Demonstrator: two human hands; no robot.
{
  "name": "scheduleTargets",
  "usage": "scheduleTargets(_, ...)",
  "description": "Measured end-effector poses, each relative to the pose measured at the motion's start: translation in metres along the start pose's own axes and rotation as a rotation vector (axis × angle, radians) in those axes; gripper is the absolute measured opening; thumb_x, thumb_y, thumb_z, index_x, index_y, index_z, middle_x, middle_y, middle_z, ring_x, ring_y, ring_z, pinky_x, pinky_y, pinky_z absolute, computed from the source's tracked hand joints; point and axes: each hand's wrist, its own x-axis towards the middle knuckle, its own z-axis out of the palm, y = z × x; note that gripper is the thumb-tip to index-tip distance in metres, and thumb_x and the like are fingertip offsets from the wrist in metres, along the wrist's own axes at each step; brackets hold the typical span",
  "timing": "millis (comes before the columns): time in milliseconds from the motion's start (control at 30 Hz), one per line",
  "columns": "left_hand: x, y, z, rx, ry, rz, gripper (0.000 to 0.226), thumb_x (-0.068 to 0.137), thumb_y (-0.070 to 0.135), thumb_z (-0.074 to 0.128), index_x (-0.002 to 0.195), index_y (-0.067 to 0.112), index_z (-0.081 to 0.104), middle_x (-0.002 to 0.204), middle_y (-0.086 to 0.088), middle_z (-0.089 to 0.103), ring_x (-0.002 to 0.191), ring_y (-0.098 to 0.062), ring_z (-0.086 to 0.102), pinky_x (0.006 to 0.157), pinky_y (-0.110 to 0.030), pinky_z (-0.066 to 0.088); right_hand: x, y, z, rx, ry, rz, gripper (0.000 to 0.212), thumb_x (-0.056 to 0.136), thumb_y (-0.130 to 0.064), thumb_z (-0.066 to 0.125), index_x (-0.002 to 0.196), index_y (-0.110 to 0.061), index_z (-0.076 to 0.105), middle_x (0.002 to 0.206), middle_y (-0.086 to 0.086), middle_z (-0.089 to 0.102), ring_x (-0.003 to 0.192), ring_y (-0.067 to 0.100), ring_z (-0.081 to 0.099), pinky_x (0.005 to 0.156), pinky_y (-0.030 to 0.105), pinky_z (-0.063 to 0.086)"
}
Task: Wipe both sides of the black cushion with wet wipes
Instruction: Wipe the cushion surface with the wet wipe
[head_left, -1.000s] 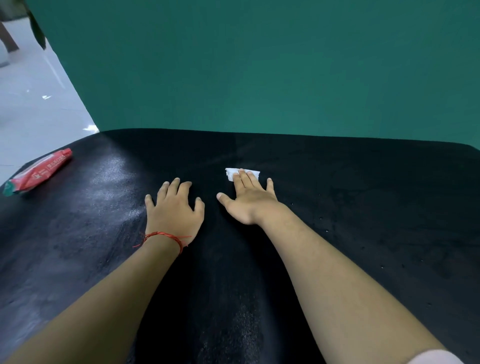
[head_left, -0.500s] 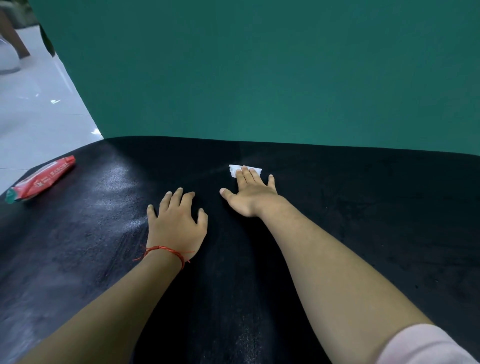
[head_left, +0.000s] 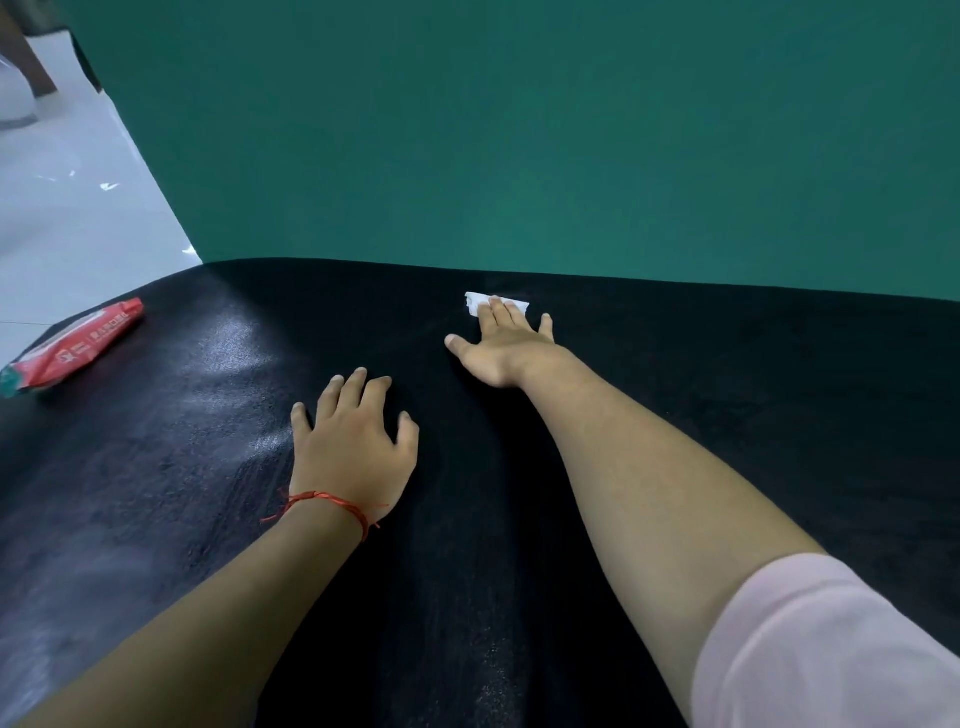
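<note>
Red string bracelet (head_left: 332, 501) on left wrist, pale pink right sleeve (head_left: 836, 644)

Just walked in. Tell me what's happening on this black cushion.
A person is wiping the black cushion. The right hand presses a white wet wipe flat under straight fingers near the cushion's far edge. The left hand rests flat on the cushion, closer in. A red wipes pack lies at the cushion's left end.

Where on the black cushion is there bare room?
Bare: the wide stretch right of the right hand; the glossy patch between the red wipes pack and the left hand. Crowded: the middle, with both hands and the white wipe.
</note>
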Motion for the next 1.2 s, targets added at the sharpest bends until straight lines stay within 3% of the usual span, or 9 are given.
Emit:
scheduleTargets(733,0.002,0.000,0.001,0.001,0.017,-0.004,0.055,0.099,0.051,0.040,0.150,0.031,0.045,0.165,0.005,0.038,0.156,-0.020,0.023,0.126,-0.060,0.017,0.058,0.015,-0.031,-0.021,0.056,-0.001,0.078,0.106,-0.068,0.015,0.171,-0.026,0.002,0.177,-0.010,-0.008,0.163,0.012,-0.011,0.127,0.059,-0.015)
scheduleTargets(1200,0.002,-0.002,0.001,-0.008,0.028,0.000,0.052,0.099,0.049,0.043,0.148,0.031,0.047,0.163,0.004,0.040,0.156,-0.020,0.025,0.126,-0.059,0.017,0.044,0.058,-0.034,-0.002,0.090,0.043,0.075,0.106,-0.067,0.014,0.171,-0.029,0.006,0.178,-0.010,-0.004,0.163,0.011,-0.009,0.127,0.057,-0.016)
